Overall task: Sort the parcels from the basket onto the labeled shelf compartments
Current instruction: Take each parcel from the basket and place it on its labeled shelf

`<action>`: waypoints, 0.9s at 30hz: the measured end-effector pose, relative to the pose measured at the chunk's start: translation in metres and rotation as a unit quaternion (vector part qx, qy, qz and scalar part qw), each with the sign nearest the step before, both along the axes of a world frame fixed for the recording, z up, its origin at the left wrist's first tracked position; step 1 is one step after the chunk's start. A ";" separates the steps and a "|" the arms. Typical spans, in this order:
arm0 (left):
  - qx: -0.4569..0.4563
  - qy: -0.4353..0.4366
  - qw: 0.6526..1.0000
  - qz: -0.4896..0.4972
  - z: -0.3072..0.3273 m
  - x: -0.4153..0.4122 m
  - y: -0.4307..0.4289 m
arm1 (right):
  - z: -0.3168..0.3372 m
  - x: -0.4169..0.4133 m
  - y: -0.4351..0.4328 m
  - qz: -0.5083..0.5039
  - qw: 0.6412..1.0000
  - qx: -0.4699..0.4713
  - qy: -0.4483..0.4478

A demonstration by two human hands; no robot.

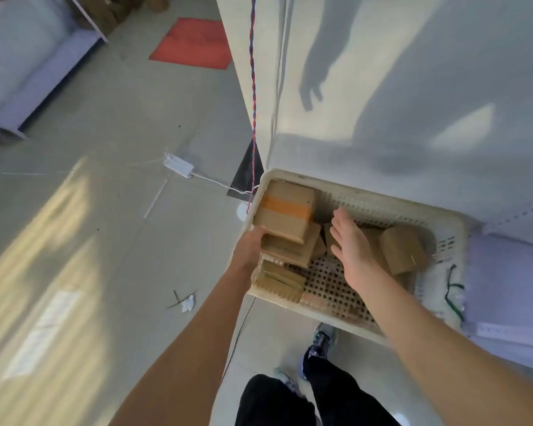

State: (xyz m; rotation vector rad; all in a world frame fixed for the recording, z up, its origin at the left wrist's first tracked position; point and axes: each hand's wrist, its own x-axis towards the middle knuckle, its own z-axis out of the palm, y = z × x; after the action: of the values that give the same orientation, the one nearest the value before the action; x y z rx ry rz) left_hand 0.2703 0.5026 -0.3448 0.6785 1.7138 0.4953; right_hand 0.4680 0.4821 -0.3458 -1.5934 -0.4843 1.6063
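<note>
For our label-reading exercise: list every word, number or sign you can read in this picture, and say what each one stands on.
No text here can be read.
On the white floor patch: blurred, unreadable.
On the pale shelf-edge strip: blurred, unreadable.
On the parcel with orange tape: no label shows.

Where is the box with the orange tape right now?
In the head view, the box with the orange tape sits in the far left corner of the basket, atop another cardboard box, the left hand at its near corner.
</note>
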 end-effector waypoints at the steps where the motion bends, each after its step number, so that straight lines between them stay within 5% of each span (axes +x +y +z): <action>1: -0.010 -0.001 1.000 -0.010 -0.008 -0.002 0.008 | -0.007 -0.002 0.006 -0.003 1.000 -0.008 0.000; 18: -0.016 0.024 0.995 -0.091 -0.156 -0.019 0.132 | -0.158 -0.044 0.099 -0.090 0.991 -0.093 -0.028; 27: -0.019 0.010 0.996 -0.086 -0.176 -0.021 0.137 | -0.183 -0.063 0.100 -0.118 0.985 -0.126 0.007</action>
State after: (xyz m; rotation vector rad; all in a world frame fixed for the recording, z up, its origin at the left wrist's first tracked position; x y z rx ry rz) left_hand 0.2489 0.6394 -0.5212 0.7983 1.6618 0.3353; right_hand 0.4053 0.5821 -0.5287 -1.7505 -0.0806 1.5406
